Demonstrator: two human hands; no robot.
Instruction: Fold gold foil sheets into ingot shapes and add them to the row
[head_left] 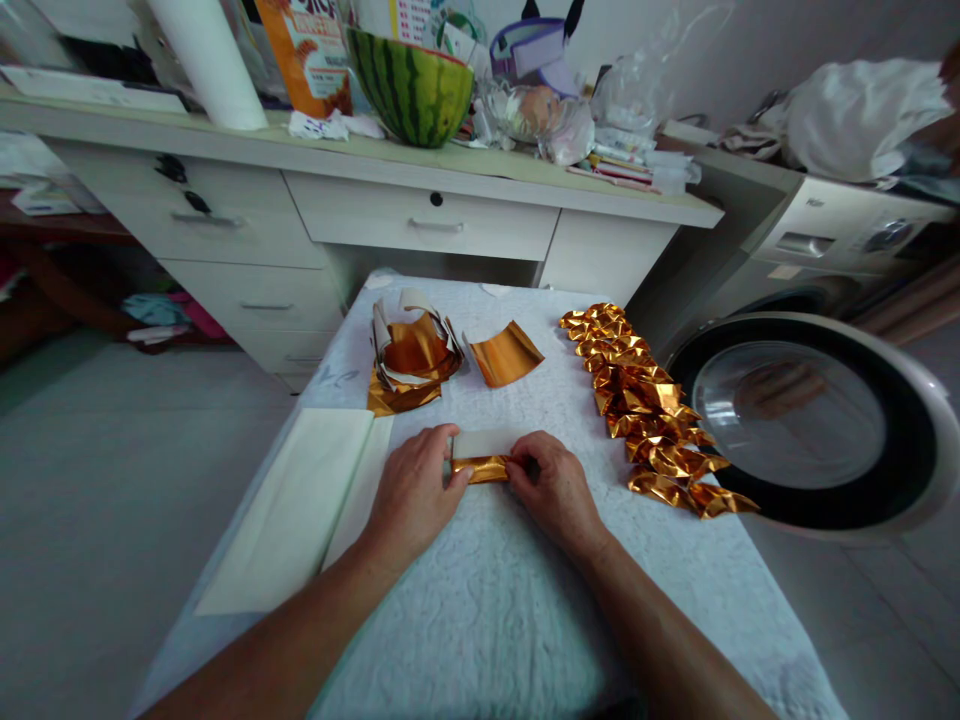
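A sheet of gold foil paper [482, 469] lies on the cloth-covered surface, its near edge folded over to show a gold strip and its white back beyond. My left hand [422, 487] pinches the strip's left end, and my right hand [553, 484] grips the right end. Beyond them sits a loose pile of curled gold sheets [415, 350], with a single curved gold sheet [507, 353] to its right. Folded gold foil pieces [645, 400] form a long overlapping row at the right. Pale paper [292, 510] lies flat by my left forearm.
The light blue cloth [480, 620] covers the work surface. Behind it stands a white drawer counter [420, 215] bearing a cut watermelon [411, 90], an orange bag [309, 55] and plastic bags. A washing machine's open round door [810, 420] is close on the right.
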